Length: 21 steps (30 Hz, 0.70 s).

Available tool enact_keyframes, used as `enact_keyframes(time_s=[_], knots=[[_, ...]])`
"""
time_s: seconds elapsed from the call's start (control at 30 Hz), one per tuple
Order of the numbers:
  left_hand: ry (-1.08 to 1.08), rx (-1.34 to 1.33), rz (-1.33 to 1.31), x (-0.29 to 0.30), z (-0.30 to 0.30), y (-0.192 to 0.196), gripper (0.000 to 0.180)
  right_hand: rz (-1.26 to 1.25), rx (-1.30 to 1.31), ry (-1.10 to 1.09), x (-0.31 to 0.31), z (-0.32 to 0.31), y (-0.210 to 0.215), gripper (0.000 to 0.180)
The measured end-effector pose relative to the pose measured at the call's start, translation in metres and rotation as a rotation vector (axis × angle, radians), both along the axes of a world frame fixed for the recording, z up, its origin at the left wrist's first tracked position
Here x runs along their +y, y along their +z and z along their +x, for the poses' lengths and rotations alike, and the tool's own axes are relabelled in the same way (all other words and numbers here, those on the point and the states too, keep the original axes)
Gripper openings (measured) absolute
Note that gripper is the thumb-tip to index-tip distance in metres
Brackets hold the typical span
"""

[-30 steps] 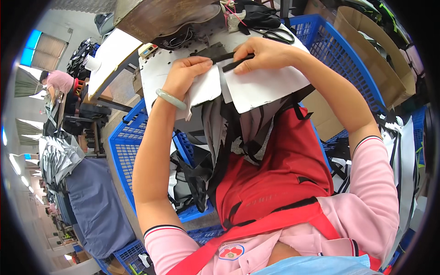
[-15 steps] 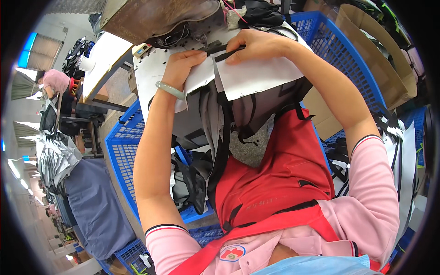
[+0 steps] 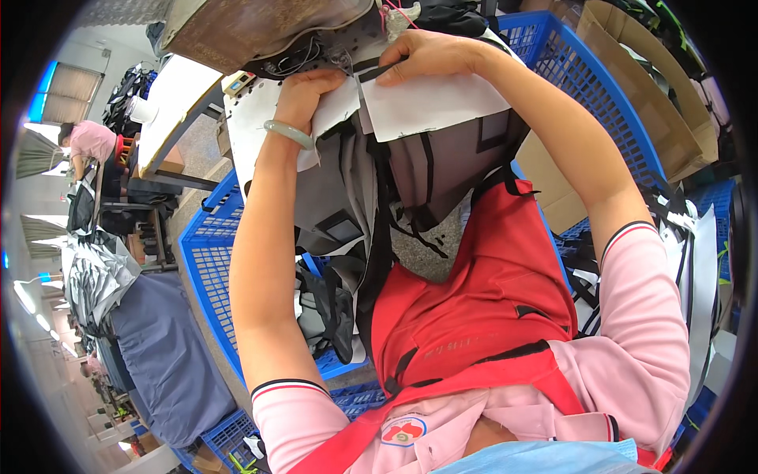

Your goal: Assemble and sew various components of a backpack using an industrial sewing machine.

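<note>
A black strip [image 3: 369, 74] is gripped between thumb and fingers of the right hand [image 3: 430, 57] at upper centre, above a white sheet [image 3: 438, 107]. The left hand [image 3: 306, 93] is curled at another white sheet [image 3: 335, 109]; whether it is gripped cannot be told. The space beyond is obstructed by a brown machine housing [image 3: 260, 31]. Blue baskets [image 3: 188, 237] flank the white tabletop [image 3: 246, 126], where dark scraps are scattered. A co-worker [image 3: 95, 142] is seen upper left. A round emblem [image 3: 403, 431] is borne by the pink shirt [image 3: 632, 292].
</note>
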<state>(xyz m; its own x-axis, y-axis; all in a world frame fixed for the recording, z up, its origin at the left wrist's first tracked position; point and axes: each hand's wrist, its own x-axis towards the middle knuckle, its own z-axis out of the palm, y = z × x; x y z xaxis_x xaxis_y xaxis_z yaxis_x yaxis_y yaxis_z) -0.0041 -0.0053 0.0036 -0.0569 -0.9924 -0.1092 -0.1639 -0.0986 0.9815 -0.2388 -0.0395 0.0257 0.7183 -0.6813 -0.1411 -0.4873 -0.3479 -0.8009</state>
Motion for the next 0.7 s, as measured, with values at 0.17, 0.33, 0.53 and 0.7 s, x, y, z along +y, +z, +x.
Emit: enact_keyframes(time_s=[0.17,0.33,0.53,0.7], knots=[[0.078,0.022,-0.073,0.013,0.022,0.004,0.03,-0.257,-0.02,-0.119,0.016,-0.007,0.004,0.034],[0.052,-0.022,-0.147,0.056,0.034,0.01,0.036,-0.369,0.042,-0.038,0.045,-0.076,-0.011,0.033],[-0.293,0.056,-0.042,0.176,-0.002,-0.003,0.01,-0.674,-0.031,-0.065,0.162,-0.134,-0.006,0.032],[-0.429,0.096,0.059,0.195,-0.012,-0.074,0.013,-1.236,-0.078,-0.62,0.253,-0.22,0.103,0.019]])
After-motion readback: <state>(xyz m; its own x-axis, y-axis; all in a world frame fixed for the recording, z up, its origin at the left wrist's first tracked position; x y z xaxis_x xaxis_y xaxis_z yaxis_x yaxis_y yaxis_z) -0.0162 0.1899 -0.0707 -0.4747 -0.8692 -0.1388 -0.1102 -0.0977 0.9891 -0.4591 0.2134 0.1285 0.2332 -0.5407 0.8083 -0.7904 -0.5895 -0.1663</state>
